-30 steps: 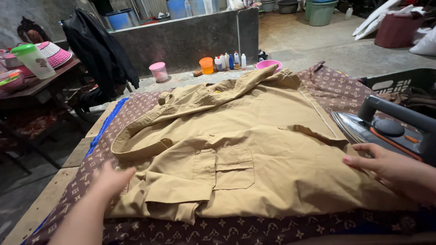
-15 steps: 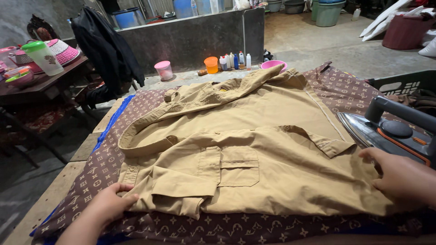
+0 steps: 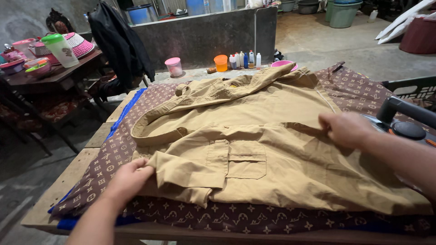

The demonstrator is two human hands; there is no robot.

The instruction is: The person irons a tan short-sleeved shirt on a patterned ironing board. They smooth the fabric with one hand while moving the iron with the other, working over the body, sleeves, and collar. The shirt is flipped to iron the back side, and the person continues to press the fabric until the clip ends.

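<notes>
We are pinching the near sleeve hem of the tan shirt (image 3: 254,149) between the fingers (image 3: 144,169) of our left hand (image 3: 129,179), thumb on top, the cloth caught in a narrow grip at the sleeve's outer corner. Our right hand (image 3: 347,129) is lying on the shirt's front near the side seam, its fingers (image 3: 328,121) curled down and nipping a small fold of the fabric; we cannot tell how much cloth they are really gripping, since the knuckles are hiding the tips.

The shirt is lying spread across the counter (image 3: 68,190), collar toward the far edge, chest pocket (image 3: 247,159) facing up, on a brown patterned cover cloth (image 3: 113,154) with a blue layer (image 3: 125,111) peeking out beneath it. Just beyond our right wrist the iron (image 3: 404,122) is resting on the cover, its dark handle pointing toward us.

To do this well, we judge that both hands should be drawing outward evenly so the sleeve and front panel are lying flat, with the pocket flap squared and no crease trapped under the placket. The right forearm is passing close to the iron, so keeping it clear matters.

Farther out, small bottles (image 3: 245,60) and an orange cup (image 3: 220,62) are standing on the ledge, and a dark jacket (image 3: 120,43) is hanging at left.
</notes>
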